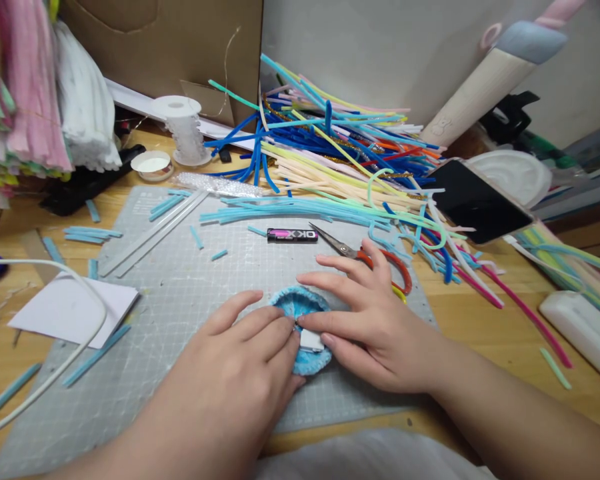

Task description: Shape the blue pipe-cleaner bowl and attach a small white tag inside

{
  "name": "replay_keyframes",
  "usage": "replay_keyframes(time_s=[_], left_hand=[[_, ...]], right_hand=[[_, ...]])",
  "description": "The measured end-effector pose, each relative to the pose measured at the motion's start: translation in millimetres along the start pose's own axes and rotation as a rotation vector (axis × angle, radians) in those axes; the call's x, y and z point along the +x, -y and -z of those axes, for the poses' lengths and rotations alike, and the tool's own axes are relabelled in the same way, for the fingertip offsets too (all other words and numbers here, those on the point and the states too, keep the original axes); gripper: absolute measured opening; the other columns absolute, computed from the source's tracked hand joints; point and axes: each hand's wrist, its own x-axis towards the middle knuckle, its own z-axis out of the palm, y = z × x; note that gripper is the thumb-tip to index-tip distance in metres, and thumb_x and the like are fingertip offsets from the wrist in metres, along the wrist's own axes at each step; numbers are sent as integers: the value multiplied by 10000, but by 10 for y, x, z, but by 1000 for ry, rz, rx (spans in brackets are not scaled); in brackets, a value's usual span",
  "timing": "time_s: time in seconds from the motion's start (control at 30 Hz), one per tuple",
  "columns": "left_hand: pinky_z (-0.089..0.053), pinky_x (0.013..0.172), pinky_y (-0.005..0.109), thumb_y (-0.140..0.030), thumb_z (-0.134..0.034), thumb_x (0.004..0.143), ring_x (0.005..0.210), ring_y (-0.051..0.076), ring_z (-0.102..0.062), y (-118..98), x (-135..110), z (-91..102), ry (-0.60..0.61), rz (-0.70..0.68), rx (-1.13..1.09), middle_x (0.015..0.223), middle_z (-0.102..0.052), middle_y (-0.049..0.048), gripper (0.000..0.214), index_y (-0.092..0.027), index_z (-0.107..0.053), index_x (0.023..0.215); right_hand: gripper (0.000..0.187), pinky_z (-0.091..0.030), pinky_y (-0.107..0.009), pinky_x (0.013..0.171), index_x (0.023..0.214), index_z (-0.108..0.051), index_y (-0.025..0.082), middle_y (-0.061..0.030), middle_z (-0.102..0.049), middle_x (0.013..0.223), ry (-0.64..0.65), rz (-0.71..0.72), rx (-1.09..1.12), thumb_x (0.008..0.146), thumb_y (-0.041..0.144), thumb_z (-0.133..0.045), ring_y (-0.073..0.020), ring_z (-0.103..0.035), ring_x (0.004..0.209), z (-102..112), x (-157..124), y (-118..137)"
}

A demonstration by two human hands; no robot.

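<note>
A round, cup-shaped blue piece of fuzzy pipe cleaner [314,365] rests on the grey cutting mat [180,287] in front of me. Inside it sits a small white block [311,341], with a tiny dark part beside it at my fingertips. My left hand [250,353] is closed on the left side of the blue piece, its fingers pressed together over the rim. My right hand [365,313] has index finger and thumb on the white block, the other fingers spread. Just beyond it lie scissors with red handles [403,270], partly hidden, and a black and pink battery [293,235].
Light blue pipe cleaners [280,211] lie across the mat's back, before a large mixed heap [340,147]. A phone [480,200] stands right. A thread spool [183,133], clear glue sticks [155,233], folded white paper [75,303] and a white cable [97,300] are left.
</note>
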Motion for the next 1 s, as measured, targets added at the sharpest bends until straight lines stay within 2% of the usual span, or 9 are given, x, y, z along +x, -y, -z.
replay_keyframes(time_s=[0.47,0.7,1.0], left_hand=[[-338,1049,396,-286,-461,943,947,176,-642,5,17,22,36,-6,-4,955,-729,-8,232,-206,-679,932],[-324,1051,380,-295,-505,924,937,175,-639,20,3,-6,2,-17,4,935,-727,-3,206,-191,-682,926],[-332,1053,389,-264,-461,940,930,167,-638,-14,-9,7,26,7,-15,938,-722,-13,232,-214,-686,954]], right_hand=[[244,5,-627,1094,1008,-712,315,-15,-597,1285,29,-42,30,879,234,-522,-293,-342,1356,-4,21,7],[237,-2,-606,1114,927,-732,277,-36,-651,1201,-190,-42,65,832,198,-530,-293,-442,1281,-4,-27,17],[270,0,-654,1082,1028,-714,317,-28,-626,1255,-107,-9,52,836,220,-551,-305,-425,1287,-22,-12,-2]])
